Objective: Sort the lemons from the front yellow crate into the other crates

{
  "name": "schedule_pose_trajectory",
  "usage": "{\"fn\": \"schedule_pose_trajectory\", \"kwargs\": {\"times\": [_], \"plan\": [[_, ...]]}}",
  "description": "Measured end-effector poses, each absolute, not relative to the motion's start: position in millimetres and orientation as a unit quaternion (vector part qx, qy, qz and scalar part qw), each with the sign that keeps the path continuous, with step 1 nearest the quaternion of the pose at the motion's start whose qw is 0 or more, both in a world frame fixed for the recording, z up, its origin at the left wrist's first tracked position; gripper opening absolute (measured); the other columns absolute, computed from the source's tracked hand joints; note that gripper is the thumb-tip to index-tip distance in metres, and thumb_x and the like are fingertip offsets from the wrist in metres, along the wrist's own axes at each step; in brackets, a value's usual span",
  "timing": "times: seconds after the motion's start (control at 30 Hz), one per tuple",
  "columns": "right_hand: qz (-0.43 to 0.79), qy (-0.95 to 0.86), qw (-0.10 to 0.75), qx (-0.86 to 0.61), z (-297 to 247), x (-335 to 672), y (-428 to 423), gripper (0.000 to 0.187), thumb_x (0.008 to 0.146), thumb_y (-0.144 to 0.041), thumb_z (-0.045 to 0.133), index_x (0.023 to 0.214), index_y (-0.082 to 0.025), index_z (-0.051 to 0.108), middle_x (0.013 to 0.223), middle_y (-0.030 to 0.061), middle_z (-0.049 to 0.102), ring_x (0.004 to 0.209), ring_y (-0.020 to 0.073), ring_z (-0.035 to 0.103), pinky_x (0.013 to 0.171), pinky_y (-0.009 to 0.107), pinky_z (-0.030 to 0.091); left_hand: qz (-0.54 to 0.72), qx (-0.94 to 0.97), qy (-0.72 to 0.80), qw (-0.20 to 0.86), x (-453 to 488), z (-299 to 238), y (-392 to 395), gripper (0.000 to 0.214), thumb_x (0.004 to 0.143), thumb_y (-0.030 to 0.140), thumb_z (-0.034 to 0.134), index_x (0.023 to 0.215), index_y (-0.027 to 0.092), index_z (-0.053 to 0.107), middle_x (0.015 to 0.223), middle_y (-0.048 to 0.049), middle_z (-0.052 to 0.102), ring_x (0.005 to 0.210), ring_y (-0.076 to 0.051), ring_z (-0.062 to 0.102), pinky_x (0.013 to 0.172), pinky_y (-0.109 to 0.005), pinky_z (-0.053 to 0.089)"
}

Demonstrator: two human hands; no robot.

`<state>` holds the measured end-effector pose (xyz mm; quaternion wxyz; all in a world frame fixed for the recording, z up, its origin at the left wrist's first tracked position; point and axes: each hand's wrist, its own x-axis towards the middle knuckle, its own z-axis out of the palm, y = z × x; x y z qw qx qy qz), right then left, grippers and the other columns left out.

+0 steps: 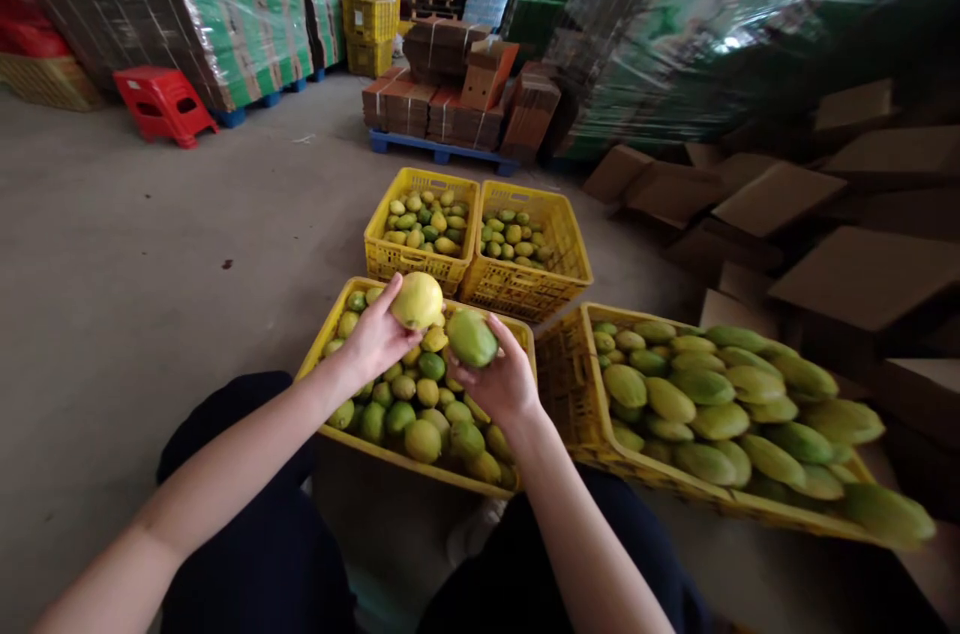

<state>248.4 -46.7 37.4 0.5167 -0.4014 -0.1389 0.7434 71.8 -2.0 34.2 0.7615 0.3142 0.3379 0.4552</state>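
My left hand (375, 339) is closed around a yellow mango (417, 300), held up over the near yellow crate (324, 342). My right hand (501, 382) grips a green mango (472, 337) just to the right of the yellow one. The two fruits almost touch. Both hands hover above the crate, which is filled with several small green and yellow mangoes (420, 404). My dark-trousered knees sit on either side of it.
A crate (559, 354) of large green mangoes stands to the right. Two more yellow crates (420, 182), (559, 214) of small fruit stand farther back. Flat cardboard boxes (862, 274) are piled on the right, stacked cartons on a blue pallet (439, 149) behind, a red stool (163, 102) far left.
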Motion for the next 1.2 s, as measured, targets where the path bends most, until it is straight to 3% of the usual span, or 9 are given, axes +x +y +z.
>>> {"fn": "schedule_pose_trajectory", "kwargs": {"times": [0.1,0.23,0.37,0.5,0.67,0.83,0.97,1.2], "plan": [[0.745,-0.184,0.517,-0.380,43.6,240.7,-47.3,0.019,0.089,-0.040,0.064,0.093,-0.022,0.067,0.084,0.0027,0.072,0.068,0.0157,0.066,0.044,0.020,0.043,0.491,0.314,0.321,0.746,73.0,29.9,-1.4,0.050,0.082,0.055,0.075,0.112,0.017,0.064,0.104,-0.0103,0.073,0.095,-0.021,0.071,0.078,-0.029,0.059],[0.707,-0.288,0.540,-0.353,41.3,238.2,-48.4,0.020,0.080,-0.037,0.074,0.091,-0.022,0.068,0.088,0.0042,0.072,0.077,0.0187,0.066,0.051,0.023,0.049,0.517,0.355,0.322,0.709,70.6,27.9,-4.0,0.063,0.065,0.035,0.090,0.117,0.017,0.060,0.116,-0.0100,0.071,0.111,-0.024,0.069,0.101,-0.038,0.054],[0.598,-0.372,0.577,-0.414,38.5,242.9,-51.7,0.037,0.067,-0.034,0.088,0.097,-0.024,0.069,0.098,0.0035,0.074,0.097,0.0240,0.068,0.075,0.030,0.058,0.511,0.498,0.350,0.607,63.3,34.2,-6.6,0.077,0.057,0.031,0.094,0.124,0.019,0.059,0.125,-0.0098,0.068,0.118,-0.027,0.065,0.104,-0.039,0.052],[0.488,-0.466,0.586,-0.448,42.2,251.0,-56.4,0.058,0.059,-0.025,0.094,0.112,-0.026,0.071,0.116,0.0037,0.074,0.109,0.0268,0.067,0.097,0.037,0.056,0.465,0.629,0.378,0.494,58.6,39.1,-10.2,0.069,0.061,0.032,0.092,0.121,0.020,0.062,0.127,-0.0106,0.068,0.118,-0.029,0.065,0.104,-0.040,0.050],[0.308,-0.623,0.552,-0.460,38.4,257.9,-56.4,0.064,0.065,-0.028,0.092,0.124,-0.027,0.068,0.123,0.0068,0.072,0.116,0.0301,0.066,0.106,0.046,0.051,0.472,0.696,0.361,0.403,57.6,38.2,-11.3,0.054,0.067,0.028,0.087,0.113,0.021,0.059,0.115,-0.0071,0.068,0.107,-0.025,0.066,0.097,-0.038,0.051],[0.164,-0.675,0.574,-0.434,33.5,254.2,-53.7,0.052,0.076,-0.026,0.084,0.124,-0.029,0.064,0.123,0.0078,0.068,0.118,0.0290,0.064,0.105,0.049,0.052,0.556,0.692,0.292,0.356,55.6,40.9,-9.4,0.056,0.070,0.023,0.085,0.116,0.024,0.054,0.117,-0.0057,0.062,0.112,-0.024,0.064,0.101,-0.038,0.049],[0.191,-0.635,0.633,-0.400,34.0,251.2,-55.1,0.050,0.074,-0.024,0.085,0.118,-0.031,0.062,0.123,0.0056,0.061,0.119,0.0270,0.060,0.103,0.045,0.052,0.545,0.695,0.264,0.387,59.5,39.4,-14.3,0.056,0.071,0.021,0.085,0.118,0.024,0.054,0.120,-0.0070,0.060,0.115,-0.025,0.062,0.104,-0.040,0.047],[0.451,-0.489,0.660,-0.350,38.5,257.1,-55.1,0.062,0.058,-0.047,0.093,0.107,-0.029,0.060,0.100,-0.0010,0.065,0.089,0.0199,0.065,0.079,0.032,0.055,0.527,0.668,0.250,0.462,62.7,42.7,-22.7,0.058,0.070,0.021,0.088,0.117,0.024,0.055,0.119,-0.0053,0.060,0.111,-0.022,0.062,0.099,-0.035,0.049]]}}
